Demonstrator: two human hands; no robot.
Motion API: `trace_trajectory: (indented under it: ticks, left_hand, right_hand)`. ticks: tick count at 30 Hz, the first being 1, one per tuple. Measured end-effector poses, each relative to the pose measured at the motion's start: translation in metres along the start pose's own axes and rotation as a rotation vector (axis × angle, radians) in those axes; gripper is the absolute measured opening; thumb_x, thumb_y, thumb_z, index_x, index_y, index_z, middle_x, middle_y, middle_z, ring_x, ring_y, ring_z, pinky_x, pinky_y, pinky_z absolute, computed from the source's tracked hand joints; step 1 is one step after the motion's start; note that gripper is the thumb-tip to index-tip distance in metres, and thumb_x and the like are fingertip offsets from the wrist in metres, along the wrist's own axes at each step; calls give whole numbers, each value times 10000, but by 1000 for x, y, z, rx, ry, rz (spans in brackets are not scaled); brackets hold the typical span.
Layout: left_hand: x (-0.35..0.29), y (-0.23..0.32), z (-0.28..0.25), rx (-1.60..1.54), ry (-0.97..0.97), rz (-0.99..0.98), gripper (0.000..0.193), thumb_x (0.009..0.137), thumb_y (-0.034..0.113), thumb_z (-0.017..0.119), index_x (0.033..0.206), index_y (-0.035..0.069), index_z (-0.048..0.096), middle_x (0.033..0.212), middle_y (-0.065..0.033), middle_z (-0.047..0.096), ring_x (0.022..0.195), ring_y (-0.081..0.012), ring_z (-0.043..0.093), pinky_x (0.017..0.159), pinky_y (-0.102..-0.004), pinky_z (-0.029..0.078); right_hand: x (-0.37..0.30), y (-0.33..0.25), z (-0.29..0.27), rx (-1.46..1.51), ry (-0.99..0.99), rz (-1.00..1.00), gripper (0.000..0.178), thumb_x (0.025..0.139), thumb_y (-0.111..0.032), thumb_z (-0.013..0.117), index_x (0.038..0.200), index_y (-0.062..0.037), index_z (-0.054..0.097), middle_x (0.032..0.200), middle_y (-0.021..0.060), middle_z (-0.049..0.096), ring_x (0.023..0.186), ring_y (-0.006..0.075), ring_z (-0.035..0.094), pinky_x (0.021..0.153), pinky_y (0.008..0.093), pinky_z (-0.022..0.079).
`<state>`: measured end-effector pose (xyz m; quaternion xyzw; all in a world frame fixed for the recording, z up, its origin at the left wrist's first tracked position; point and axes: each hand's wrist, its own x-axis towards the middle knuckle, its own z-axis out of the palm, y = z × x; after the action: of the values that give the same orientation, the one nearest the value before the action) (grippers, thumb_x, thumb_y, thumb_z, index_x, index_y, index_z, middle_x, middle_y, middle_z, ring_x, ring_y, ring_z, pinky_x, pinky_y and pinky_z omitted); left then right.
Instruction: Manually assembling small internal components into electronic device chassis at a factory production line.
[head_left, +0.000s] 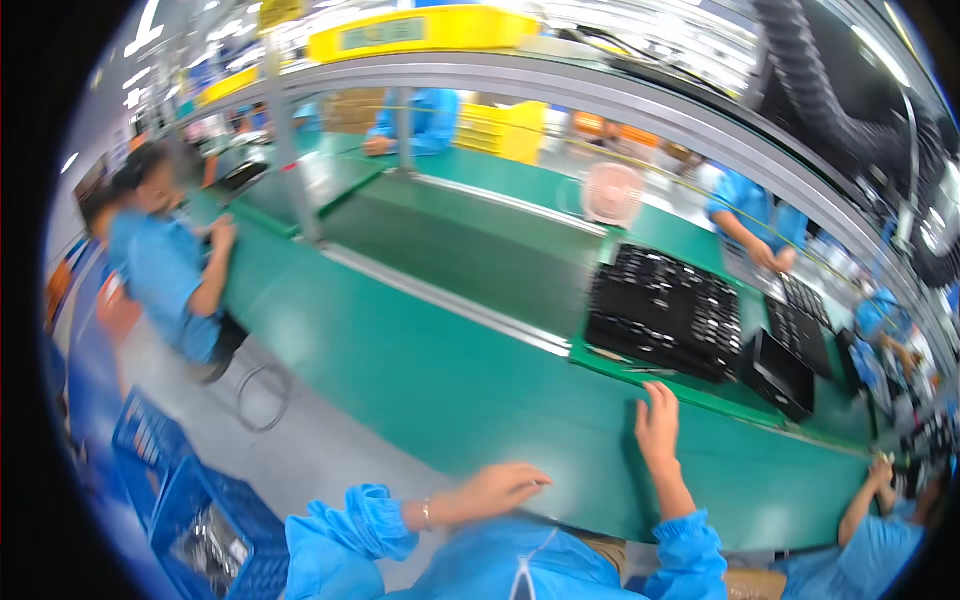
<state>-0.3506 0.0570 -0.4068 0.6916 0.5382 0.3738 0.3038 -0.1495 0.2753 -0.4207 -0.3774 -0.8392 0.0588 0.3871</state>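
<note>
1. L hand (500, 490), R hand (658, 425): being held empty, fingers loosely extended.
2. Black tray (672, 325) being seen just beyond R hand.
3. Poss. risk: small parts (715, 325) being knocked if R reach is being misjudged.

Reference: the wearer, with 12 o'clock straight ahead. The desk (400, 360) extends from 10 to 3 o'clock. On it, at 1 o'clock, lies a parts tray (650, 325); an open box (778, 385) sits beside the tray, at its 4 o'clock. The right hand (657, 428) is near the tray's 6 o'clock side; the left hand (503, 490) is at the desk's near edge. At 9 o'clock, a crate (258, 570) contains bagged goods (212, 545).
</note>
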Motion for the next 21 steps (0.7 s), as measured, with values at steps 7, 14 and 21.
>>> trace_trajectory:
  ticks: [7, 14, 21]
  left_hand:
    - [138, -47, -8, 249, 54, 290, 195, 778, 123, 573, 964, 63, 588, 967, -100, 569, 921, -271, 517, 806, -357, 428]
    - [234, -75, 25, 503, 287, 306, 327, 653, 117, 648, 972, 78, 590, 931, -101, 543, 913, -287, 491, 809, -397, 402]
    - [249, -86, 39, 436, 259, 225, 196, 703, 118, 617, 888, 60, 585, 850, -100, 523, 825, -292, 473, 733, -397, 372]
  right_hand:
    - [25, 38, 20, -122, 17, -99, 309, 711, 39, 496, 1010, -26, 535, 1035, 150, 527, 997, 314, 487, 870, 386, 396]
    - [12, 51, 34, -112, 83, 13, 178, 712, -106, 608, 860, -37, 536, 935, 121, 521, 918, 294, 486, 850, 408, 392]
    - [18, 56, 27, -146, 139, 92, 138, 745, -74, 586, 858, -62, 509, 887, 84, 524, 890, 236, 519, 796, 406, 412]
